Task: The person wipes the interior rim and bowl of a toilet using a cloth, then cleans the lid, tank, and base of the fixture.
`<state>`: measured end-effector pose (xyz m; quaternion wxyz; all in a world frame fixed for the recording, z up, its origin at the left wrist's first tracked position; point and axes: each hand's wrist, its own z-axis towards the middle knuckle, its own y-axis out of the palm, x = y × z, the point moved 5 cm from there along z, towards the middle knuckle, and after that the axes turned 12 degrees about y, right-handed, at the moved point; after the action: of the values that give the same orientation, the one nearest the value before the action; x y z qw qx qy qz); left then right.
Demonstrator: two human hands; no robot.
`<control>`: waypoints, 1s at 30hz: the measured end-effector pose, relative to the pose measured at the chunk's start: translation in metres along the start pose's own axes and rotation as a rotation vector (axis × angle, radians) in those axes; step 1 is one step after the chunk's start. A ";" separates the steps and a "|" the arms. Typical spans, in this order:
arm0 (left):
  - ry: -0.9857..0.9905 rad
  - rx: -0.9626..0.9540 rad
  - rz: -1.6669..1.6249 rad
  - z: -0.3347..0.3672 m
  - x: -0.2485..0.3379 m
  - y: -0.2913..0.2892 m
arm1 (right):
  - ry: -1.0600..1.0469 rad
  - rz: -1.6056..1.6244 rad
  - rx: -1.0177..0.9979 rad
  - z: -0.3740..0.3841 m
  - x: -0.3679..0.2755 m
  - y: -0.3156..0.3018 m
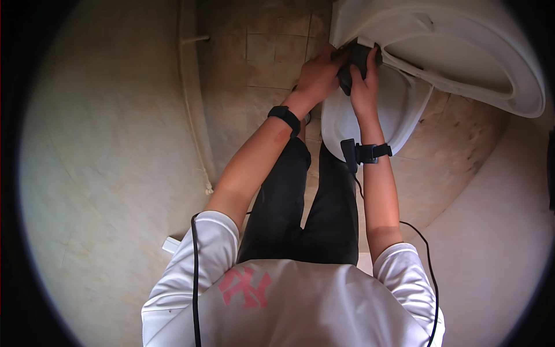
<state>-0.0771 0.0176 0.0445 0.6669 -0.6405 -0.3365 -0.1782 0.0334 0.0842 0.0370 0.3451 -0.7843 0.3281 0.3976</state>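
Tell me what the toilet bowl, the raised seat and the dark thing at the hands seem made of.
Toilet bowl: probably glazed ceramic; smooth, white, softly shiny.
Raised seat: likely moulded plastic; smooth white surface, rounded edge.
Dark thing: possibly cloth, being dull and near-black, but no weave shows, so uncertain.

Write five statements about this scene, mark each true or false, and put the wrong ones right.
1. The right hand grips a dark cloth. True.
2. The seat lies flat on the bowl. False: the seat is raised, leaving the bowl uncovered.
3. Each wrist bears a black strap. True.
4. The left hand hangs far from the cloth. False: it is right at the cloth's left side.
5. The trousers are black. True.
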 end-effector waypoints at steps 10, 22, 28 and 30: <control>0.028 -0.032 0.141 -0.001 -0.001 0.021 | -0.038 -0.199 0.029 0.014 0.050 0.018; -0.164 -0.074 0.001 -0.029 -0.005 -0.007 | 0.088 -0.333 0.218 0.009 -0.006 0.019; -0.174 -0.049 0.015 -0.045 0.006 -0.023 | 0.210 0.099 -0.072 0.012 -0.003 0.011; -0.199 -0.078 0.006 -0.051 0.005 -0.028 | 0.278 0.235 -0.217 0.013 0.001 0.014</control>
<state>-0.0816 -0.0343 0.0710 0.6052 -0.6815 -0.3921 -0.1248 0.0181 0.0867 0.0262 0.1610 -0.8205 0.4171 0.3561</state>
